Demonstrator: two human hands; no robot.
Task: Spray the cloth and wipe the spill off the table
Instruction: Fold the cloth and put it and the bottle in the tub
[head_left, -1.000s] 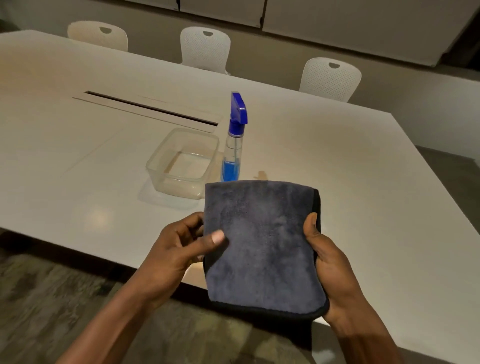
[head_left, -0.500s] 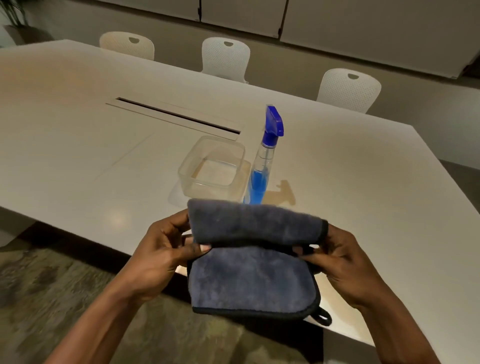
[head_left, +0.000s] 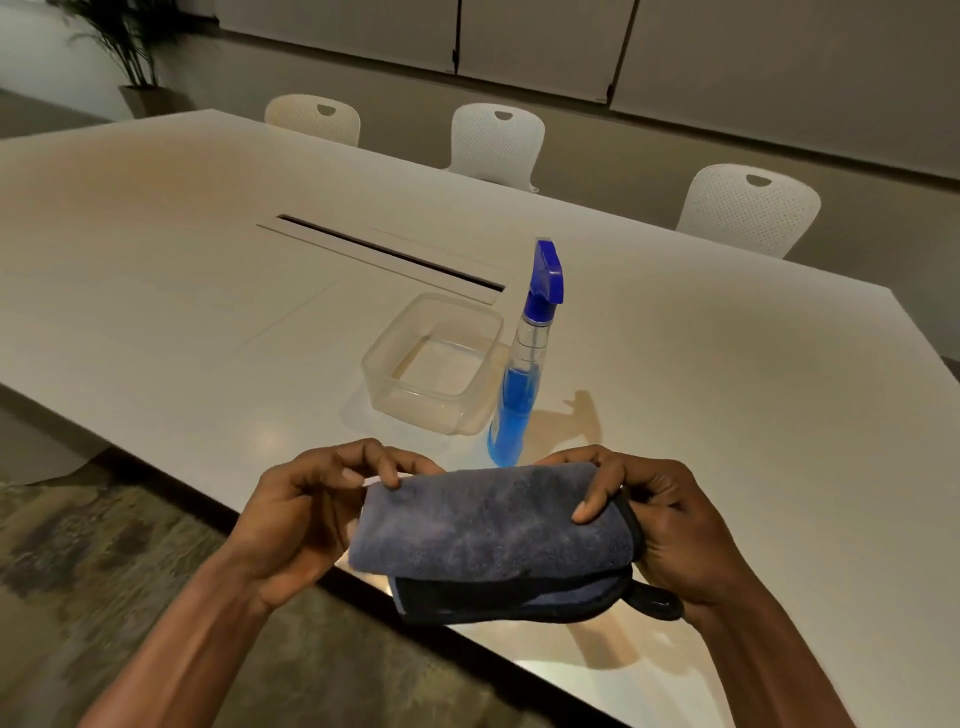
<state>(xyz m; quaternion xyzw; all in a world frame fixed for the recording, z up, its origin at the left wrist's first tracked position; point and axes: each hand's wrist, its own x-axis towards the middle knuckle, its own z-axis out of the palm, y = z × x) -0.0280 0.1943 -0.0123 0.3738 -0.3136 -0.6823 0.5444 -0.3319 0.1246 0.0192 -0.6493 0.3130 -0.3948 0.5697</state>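
Nearest, above the table's front edge: folded grey cloth (head_left: 493, 530), black-trimmed, hanging loop at right, pinched by left hand (head_left: 306, 514) at one end and right hand (head_left: 670, 530) at the other. Just beyond, upright on the white table (head_left: 182, 270): spray bottle (head_left: 524, 374) with blue liquid, beside an empty clear container (head_left: 434, 364). Farther: cable slot (head_left: 389, 252), three white chairs (head_left: 496, 140), potted plant (head_left: 135, 52). No spill discernible.

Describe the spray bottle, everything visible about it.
The spray bottle stands upright on the white table, just right of the clear plastic container, possibly touching it. Its trigger head is opaque blue; the slim body looks like clear plastic, roughly half full of blue liquid. Neither hand touches it; it stands beyond the held cloth.
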